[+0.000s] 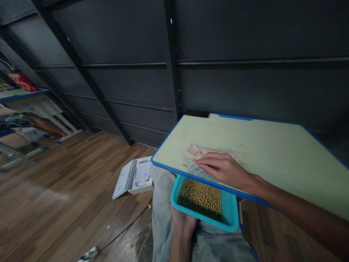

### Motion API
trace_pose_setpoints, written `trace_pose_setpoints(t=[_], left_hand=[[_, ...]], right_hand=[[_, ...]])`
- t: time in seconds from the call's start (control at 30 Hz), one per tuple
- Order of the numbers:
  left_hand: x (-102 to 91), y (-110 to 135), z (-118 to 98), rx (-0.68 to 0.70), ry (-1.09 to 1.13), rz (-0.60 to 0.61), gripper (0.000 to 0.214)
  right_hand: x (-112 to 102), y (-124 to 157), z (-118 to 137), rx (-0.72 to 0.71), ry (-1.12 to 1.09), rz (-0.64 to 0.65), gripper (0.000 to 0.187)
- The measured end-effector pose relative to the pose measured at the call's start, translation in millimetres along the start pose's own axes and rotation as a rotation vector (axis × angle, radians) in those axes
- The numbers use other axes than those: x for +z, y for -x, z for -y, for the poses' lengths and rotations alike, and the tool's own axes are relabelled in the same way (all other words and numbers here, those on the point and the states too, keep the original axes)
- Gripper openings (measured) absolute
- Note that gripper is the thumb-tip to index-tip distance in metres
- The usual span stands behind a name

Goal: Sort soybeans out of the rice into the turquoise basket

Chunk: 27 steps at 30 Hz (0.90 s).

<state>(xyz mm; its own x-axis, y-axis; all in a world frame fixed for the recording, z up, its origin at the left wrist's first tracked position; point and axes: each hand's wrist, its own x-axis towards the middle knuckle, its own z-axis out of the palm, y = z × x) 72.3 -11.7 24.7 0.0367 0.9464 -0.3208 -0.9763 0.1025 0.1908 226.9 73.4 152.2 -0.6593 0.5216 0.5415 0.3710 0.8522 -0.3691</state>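
Note:
My left hand (183, 219) is under a turquoise plastic tray (229, 213), gripping its near side just below the table edge. Inside the tray lie many round yellowish beans (204, 193), with darker green ones along the near side. Above it, my right hand (222, 166) is closed over the tabletop, thumb and fingers pressed together; what they pinch, if anything, is too small to make out. By its fingertips a shallow clear plastic dish (195, 170) sits at the table's edge, partly hidden by the hand. A pale grainy heap (203, 150) mixed with yellow bits spreads just beyond.
The pale yellow table (272, 145) has a blue rim and a black flat object (196, 114) at its far edge. An open white box (136, 176) and a cable (127, 228) lie on the wood floor. A dark panelled wall stands behind; another person's leg (45, 125) shows at far left.

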Motion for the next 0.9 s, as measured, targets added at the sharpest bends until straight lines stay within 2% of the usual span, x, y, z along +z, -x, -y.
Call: trace_pose_setpoints(t=[0.33,0.57,0.9], left_hand=[[-7.8,0.2,-1.5,-0.053,0.02,-0.076,0.029],[-15.1,-1.8,-0.3,-0.012,0.049,-0.111,0.035],[-12.9,0.6,-1.2,-0.028,0.031,-0.067,0.029]], right_hand=[[0.8,3.1,-4.6,0.011,0.057,-0.032,0.024],[-3.3,2.3,-5.6,0.045,0.013,-0.112,0.025],[-4.0,2.3,-7.3,0.1,0.013,-0.111,0.024]])
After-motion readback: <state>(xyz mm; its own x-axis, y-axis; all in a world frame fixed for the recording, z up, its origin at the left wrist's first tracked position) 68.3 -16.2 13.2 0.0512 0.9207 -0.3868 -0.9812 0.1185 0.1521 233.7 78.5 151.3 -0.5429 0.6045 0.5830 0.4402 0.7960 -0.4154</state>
